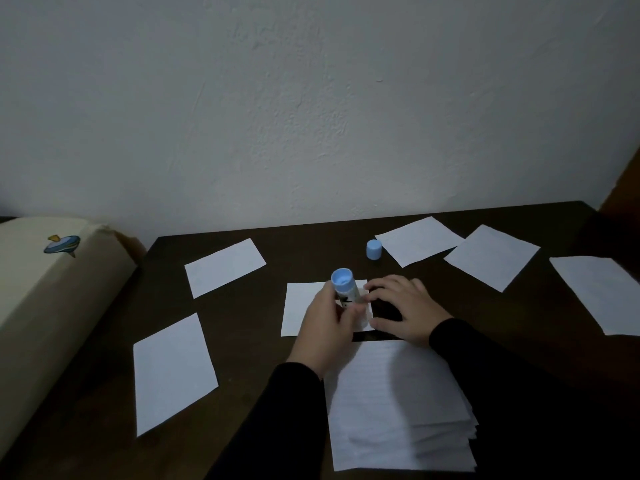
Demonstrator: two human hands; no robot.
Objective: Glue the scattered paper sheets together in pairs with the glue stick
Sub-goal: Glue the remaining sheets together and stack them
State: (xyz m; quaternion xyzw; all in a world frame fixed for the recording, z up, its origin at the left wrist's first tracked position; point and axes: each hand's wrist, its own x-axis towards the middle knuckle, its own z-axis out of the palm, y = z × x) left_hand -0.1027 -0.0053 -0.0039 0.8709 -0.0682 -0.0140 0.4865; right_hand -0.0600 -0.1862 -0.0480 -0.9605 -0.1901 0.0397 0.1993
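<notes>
— Counting paper: what's on the dark table point(263, 427)?
— I see seven loose white rectangular sheets and a lined stack point(398, 410) near me.
— Hands?
— My left hand point(329, 323) grips the uncapped cylindrical glue stick point(344, 289) over the centre sheet point(301, 306); my right hand point(405, 306) lies flat, fingers spread, beside it. The blue cap point(374, 249) stands farther back.
</notes>
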